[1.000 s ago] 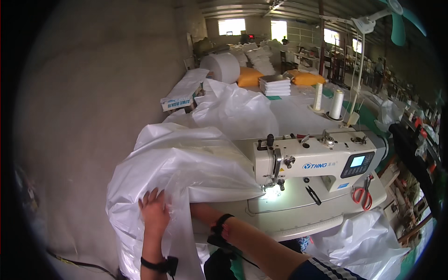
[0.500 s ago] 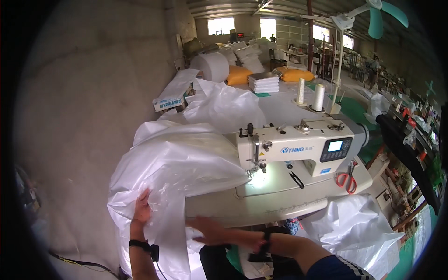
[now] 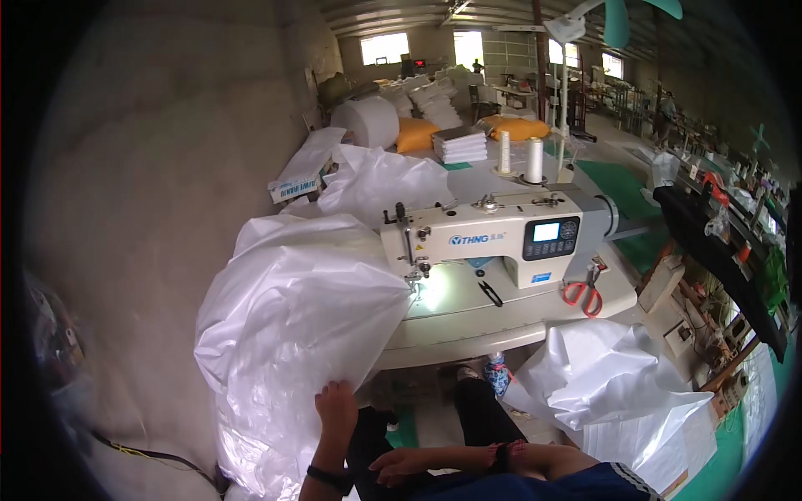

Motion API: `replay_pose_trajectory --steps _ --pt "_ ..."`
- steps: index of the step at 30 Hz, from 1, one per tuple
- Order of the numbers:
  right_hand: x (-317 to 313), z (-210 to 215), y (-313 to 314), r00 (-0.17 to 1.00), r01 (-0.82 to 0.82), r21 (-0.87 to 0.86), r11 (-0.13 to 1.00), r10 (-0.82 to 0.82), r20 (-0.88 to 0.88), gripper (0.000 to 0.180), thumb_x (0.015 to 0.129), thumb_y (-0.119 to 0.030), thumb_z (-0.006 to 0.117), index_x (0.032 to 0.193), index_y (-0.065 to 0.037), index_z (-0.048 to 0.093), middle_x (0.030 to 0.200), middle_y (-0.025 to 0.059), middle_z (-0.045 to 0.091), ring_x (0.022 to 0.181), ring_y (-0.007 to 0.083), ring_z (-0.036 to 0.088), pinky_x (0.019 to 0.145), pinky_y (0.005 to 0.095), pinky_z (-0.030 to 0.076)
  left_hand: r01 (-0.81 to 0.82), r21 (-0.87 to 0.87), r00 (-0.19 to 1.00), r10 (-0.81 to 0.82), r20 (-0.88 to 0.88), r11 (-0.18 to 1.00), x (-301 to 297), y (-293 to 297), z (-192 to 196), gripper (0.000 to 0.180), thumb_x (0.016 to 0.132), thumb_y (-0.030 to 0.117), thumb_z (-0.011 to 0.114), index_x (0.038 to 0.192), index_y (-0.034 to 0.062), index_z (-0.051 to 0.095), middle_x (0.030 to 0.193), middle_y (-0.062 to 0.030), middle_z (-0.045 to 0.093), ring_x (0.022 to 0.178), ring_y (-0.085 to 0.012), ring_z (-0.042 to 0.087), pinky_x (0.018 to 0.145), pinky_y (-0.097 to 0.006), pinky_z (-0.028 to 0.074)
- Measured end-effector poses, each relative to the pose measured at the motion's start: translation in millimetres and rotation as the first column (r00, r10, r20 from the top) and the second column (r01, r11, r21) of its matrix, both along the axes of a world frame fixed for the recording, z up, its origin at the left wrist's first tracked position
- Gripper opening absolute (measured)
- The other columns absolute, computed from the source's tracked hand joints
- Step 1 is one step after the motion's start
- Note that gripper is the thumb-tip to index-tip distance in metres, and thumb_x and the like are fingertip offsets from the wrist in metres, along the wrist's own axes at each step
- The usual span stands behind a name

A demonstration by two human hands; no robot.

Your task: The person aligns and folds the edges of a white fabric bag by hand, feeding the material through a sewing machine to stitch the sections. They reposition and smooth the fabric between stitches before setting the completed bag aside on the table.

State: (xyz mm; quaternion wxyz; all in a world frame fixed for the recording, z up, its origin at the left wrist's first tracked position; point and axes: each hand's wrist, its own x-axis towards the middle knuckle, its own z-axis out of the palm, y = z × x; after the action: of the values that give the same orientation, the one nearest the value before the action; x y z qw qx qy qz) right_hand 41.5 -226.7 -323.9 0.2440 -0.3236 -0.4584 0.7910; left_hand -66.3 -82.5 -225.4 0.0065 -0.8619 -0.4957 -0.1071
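Note:
A large sheet of shiny white plastic [image 3: 292,309] hangs over the left of the sewing table, bunched and creased. Its tip reaches the needle area of a white sewing machine [image 3: 493,242], where a lamp lights the bed. At the sheet's lower right edge, my left hand [image 3: 337,407] is closed with its fingers curled on the plastic. My right hand [image 3: 397,464] is held low over my lap, its fingers loosely extended and nothing seen in them.
Black thread snips [image 3: 490,293] and red-handled scissors [image 3: 585,294] lie on the machine table [image 3: 468,336]. Two thread cones [image 3: 534,160] stand behind the machine. More white sheeting [image 3: 601,376] is heaped at the right, and a concrete wall [image 3: 159,184] rises at the left.
My left hand has moved right and down to the sheet's edge. My right hand has drawn back toward my lap. The sheet now hangs in a fuller bunch, and the view has shifted right.

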Motion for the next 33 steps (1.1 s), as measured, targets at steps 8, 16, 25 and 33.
replay_pose_trajectory --steps 8,16,25,33 --pt "59.3 -10.1 -23.2 0.951 0.305 -0.223 0.926 -0.287 0.112 0.041 0.096 -0.028 0.047 0.129 -0.004 0.046 0.112 0.0139 0.063 0.095 0.0226 0.065 0.078 0.0299 0.051 -0.155 0.097 0.972 0.135 0.192 0.983 -42.6 -64.1 -30.0 0.018 0.07 0.009 0.056 0.088 0.0051 0.054 0.094 -0.0125 0.055 0.093 -0.0337 0.054 0.072 -0.048 0.044" --pt "52.0 18.7 -17.4 0.927 0.372 -0.129 0.919 -0.374 0.011 0.037 0.091 -0.034 0.055 0.114 -0.006 0.057 0.106 0.0106 0.065 0.087 0.0182 0.066 0.074 0.0279 0.052 0.002 -0.261 0.844 0.138 0.518 0.965 -54.9 -43.9 -31.8 0.074 0.07 0.035 0.075 0.128 0.0023 0.043 0.115 -0.0193 0.057 0.104 -0.0338 0.056 0.089 -0.043 0.045" --pt "61.5 5.7 -23.4 0.941 0.329 -0.049 0.943 -0.324 0.096 0.035 0.092 -0.035 0.052 0.112 -0.007 0.059 0.101 0.0096 0.066 0.083 0.0191 0.066 0.069 0.0301 0.053 0.06 -0.279 0.956 0.025 0.291 0.958 -45.5 -67.1 -5.7 0.024 0.079 0.025 0.064 0.09 0.0036 0.061 0.073 -0.0132 0.063 0.065 -0.0345 0.061 0.064 -0.043 0.048" --pt "57.4 46.2 -1.3 0.605 0.795 0.073 0.603 -0.775 -0.183 0.028 0.094 -0.031 0.051 0.101 -0.004 0.057 0.083 0.0034 0.062 0.07 0.0125 0.057 0.064 0.0288 0.047 0.574 -0.011 0.817 -0.574 -0.061 0.818 9.8 -143.0 43.0 0.007 0.075 0.01 0.055 0.081 0.0081 0.052 0.064 -0.0079 0.056 0.052 -0.0279 0.06 0.046 -0.038 0.047"
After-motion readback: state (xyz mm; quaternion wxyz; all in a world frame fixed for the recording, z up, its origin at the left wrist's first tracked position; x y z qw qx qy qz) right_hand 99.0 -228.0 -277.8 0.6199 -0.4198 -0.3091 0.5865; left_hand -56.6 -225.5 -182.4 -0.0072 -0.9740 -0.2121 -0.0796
